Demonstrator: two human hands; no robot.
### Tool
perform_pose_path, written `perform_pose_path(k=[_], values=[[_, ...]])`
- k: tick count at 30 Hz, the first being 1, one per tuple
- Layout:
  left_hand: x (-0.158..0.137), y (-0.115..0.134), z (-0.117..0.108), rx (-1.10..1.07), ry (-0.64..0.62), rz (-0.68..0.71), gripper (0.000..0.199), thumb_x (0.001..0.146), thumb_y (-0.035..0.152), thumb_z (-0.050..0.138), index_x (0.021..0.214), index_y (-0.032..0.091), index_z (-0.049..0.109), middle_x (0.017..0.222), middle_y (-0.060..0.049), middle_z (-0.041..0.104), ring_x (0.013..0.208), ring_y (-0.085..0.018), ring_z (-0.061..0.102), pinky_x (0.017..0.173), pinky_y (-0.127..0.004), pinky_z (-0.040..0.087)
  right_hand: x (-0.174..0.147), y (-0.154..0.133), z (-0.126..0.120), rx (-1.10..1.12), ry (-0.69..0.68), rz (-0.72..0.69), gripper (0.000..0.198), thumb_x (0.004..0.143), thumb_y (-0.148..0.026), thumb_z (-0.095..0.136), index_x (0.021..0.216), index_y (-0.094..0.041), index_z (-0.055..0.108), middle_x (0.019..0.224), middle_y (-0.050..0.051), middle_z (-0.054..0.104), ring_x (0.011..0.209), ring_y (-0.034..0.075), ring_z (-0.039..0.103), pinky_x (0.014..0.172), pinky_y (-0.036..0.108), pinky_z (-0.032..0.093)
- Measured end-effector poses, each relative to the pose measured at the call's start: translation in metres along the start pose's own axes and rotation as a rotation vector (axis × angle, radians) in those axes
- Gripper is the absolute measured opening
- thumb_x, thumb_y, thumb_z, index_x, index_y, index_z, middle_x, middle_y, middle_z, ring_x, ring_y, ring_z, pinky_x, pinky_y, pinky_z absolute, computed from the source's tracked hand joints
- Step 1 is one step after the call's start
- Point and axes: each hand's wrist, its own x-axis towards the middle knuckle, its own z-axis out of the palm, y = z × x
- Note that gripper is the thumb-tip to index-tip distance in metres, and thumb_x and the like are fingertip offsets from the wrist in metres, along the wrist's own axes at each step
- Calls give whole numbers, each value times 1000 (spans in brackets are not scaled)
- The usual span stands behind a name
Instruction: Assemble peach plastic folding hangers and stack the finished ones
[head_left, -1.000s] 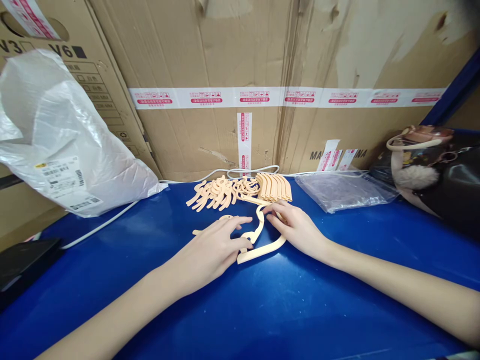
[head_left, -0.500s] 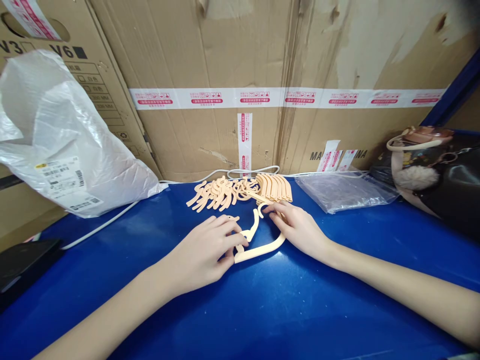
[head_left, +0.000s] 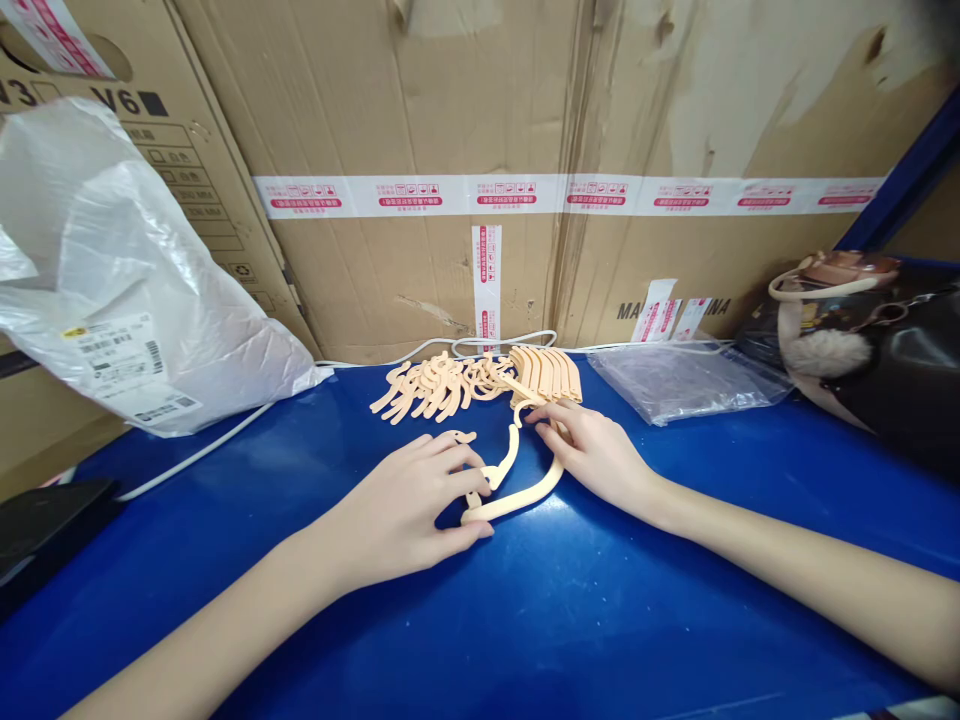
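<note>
Pale cream plastic hanger parts lie between my hands on the blue tabletop [head_left: 600,600]. My left hand [head_left: 405,500] is curled over the left end of a long curved hanger arm [head_left: 517,503], its thumb along the lower edge and fingertips by a shorter curved piece [head_left: 507,455]. My right hand [head_left: 592,450] has its fingers closed around the arm's right end, near a small hook [head_left: 519,412]. The right fingertips partly cover the joint there. Another small piece [head_left: 465,437] shows beyond my left knuckles.
Behind my hands sit a heap of loose hooks [head_left: 431,385] and a neat row of curved arms [head_left: 546,375]. A clear plastic bag [head_left: 690,385] and dark handbag [head_left: 900,350] lie right. A white parcel bag [head_left: 150,280] and black object [head_left: 56,525] are left. Cardboard boxes [head_left: 420,270] stand behind.
My left thumb has moved out from the fingers and along the hanger arm's lower edge. The arm's left end has shifted slightly left. My right hand has stayed almost the same.
</note>
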Motion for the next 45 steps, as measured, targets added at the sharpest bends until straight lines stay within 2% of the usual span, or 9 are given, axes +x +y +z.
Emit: perform_pose_path(k=[9, 14, 21, 32, 36, 38, 40, 43, 45], values=[[1, 5, -4, -39, -13, -54, 16, 80, 28, 63, 89, 22, 51, 89, 2, 61, 96, -21, 54, 87, -35, 38, 1, 1, 0, -17, -15, -23, 26, 94, -22, 38, 104, -23, 63, 108, 3, 66, 97, 20, 63, 85, 33, 45], [1, 6, -4, -75, -7, -35, 14, 80, 23, 59, 90, 22, 49, 89, 3, 59, 90, -19, 53, 89, -35, 37, 1, 2, 1, -25, -25, -24, 26, 95, -21, 37, 102, -23, 62, 107, 3, 66, 99, 20, 62, 87, 33, 44], [0, 5, 0, -77, -31, -55, 16, 82, 21, 53, 97, 24, 50, 92, 1, 57, 92, -20, 51, 73, -31, 40, 0, 0, 0, -49, -35, -36, 25, 94, -20, 39, 102, -24, 62, 109, 2, 66, 95, 20, 63, 81, 32, 46], [-1, 3, 3, -95, -32, -22, 27, 84, 14, 49, 107, 26, 54, 94, 0, 57, 91, -18, 53, 75, -31, 44, -1, -2, 1, -192, -71, -72, 27, 96, -24, 37, 114, -26, 57, 102, 3, 64, 84, 20, 65, 70, 29, 47], [-1, -1, 4, -53, 24, 39, 28, 87, 13, 47, 112, 24, 53, 103, -1, 62, 97, -17, 54, 83, -31, 43, -1, -2, 0, -181, -95, -154, 27, 96, -22, 35, 115, -24, 53, 107, 5, 62, 85, 19, 64, 70, 28, 47], [-1, -3, 6, -25, 47, 78, 25, 90, 13, 46, 110, 24, 55, 109, 0, 63, 102, -17, 53, 90, -33, 41, -1, 0, 0, -153, -108, -226, 24, 96, -21, 34, 115, -22, 49, 113, 7, 60, 85, 18, 64, 69, 28, 47], [0, -4, 6, 6, 68, 106, 22, 91, 14, 44, 107, 24, 57, 115, 0, 61, 107, -18, 51, 94, -34, 39, -1, 1, 0, -127, -122, -281, 22, 97, -22, 33, 115, -19, 45, 110, 8, 62, 81, 18, 64, 67, 29, 48], [1, -3, 5, 31, 84, 118, 22, 89, 11, 44, 103, 22, 59, 113, -2, 60, 106, -18, 51, 91, -34, 40, -1, 2, -2, -92, -156, -343, 21, 97, -22, 32, 114, -17, 41, 101, 9, 65, 80, 19, 64, 67, 30, 48], [1, -2, 3, 42, 79, 104, 23, 88, 10, 45, 101, 22, 59, 107, -3, 59, 99, -18, 52, 85, -33, 42, -2, 1, -3, -78, -183, -386, 21, 96, -22, 32, 115, -16, 42, 102, 10, 64, 83, 20, 64, 69, 31, 49]])
